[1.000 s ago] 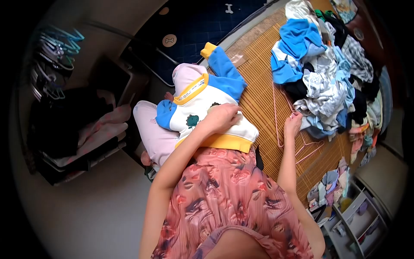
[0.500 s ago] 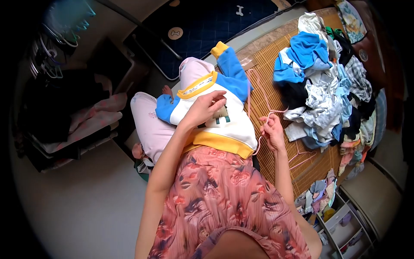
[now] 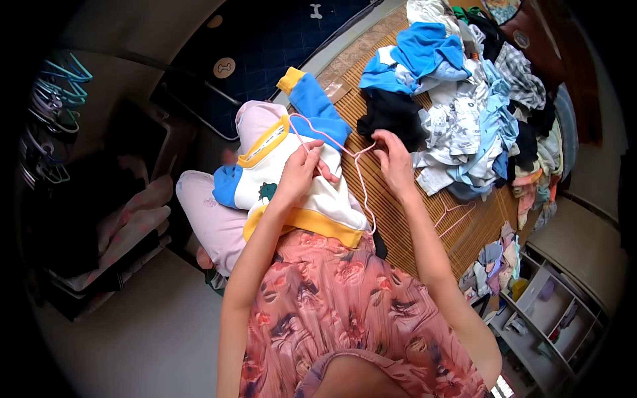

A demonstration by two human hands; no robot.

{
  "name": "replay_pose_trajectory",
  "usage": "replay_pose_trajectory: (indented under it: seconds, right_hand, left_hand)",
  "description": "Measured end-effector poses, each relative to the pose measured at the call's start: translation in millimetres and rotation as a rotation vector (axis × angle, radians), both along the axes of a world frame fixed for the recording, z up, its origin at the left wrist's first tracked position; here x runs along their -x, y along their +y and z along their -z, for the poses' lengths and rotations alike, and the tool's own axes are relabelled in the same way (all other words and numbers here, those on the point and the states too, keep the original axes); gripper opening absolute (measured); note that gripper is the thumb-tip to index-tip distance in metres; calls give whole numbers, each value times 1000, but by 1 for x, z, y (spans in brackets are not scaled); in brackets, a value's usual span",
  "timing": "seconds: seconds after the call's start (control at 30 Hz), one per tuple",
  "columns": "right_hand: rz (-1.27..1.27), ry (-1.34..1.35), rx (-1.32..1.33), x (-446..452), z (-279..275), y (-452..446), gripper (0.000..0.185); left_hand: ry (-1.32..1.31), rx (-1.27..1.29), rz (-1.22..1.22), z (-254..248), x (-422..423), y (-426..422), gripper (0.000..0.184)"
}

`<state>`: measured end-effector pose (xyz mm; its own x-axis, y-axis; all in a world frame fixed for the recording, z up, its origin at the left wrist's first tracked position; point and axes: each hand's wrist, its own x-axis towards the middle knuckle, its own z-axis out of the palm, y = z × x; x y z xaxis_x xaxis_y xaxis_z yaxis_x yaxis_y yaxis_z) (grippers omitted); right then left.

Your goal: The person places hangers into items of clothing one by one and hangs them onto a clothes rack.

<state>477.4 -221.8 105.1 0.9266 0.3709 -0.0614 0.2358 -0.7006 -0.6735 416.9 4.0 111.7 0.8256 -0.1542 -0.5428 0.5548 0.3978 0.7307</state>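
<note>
A child's sweatshirt (image 3: 335,207), white with blue sleeves and yellow trim, lies spread across the lap, its neckline toward the upper left. Over it and the mat's near side is a thin pink clothes hanger (image 3: 363,188), tilted. My right hand (image 3: 396,163) pinches the hanger's hook end between thumb and fingers. Closed around the hanger's lower bar, my left hand (image 3: 300,174) is above the sweatshirt's chest and partly covers its print. The hanger is outside the garment.
A big heap of clothes (image 3: 458,126) sits on the bamboo mat (image 3: 398,232), with another pink hanger (image 3: 454,215) below it. Several hangers (image 3: 60,99) hang at left above folded fabrics (image 3: 133,222). An open drawer unit (image 3: 544,298) stands at lower right.
The hanger has swung from upright beside the sweatshirt to partly over it. My left hand has closed on its bar; my right hand has moved up to the hook. The view has shifted right.
</note>
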Motion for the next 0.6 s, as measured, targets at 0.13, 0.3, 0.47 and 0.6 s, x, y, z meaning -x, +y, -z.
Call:
replay_pose_trajectory:
  seconds: [0.13,0.3,0.47,0.6]
  right_hand:
    - [-137,-213,211,-28,31,-25,52]
    - [-138,-311,333,-55,49,-30,52]
    - [-148,-239,418,-57,43,-13,43]
    - [-268,-174,191,-58,37,-3,41]
  left_hand:
    - [67,-7,51,0,-3,0,41]
    - [52,-35,185,-2,-6,-2,40]
    - [-18,-154,290,11,-11,-15,33]
    - [-52,-154,302,25,-18,-28,30]
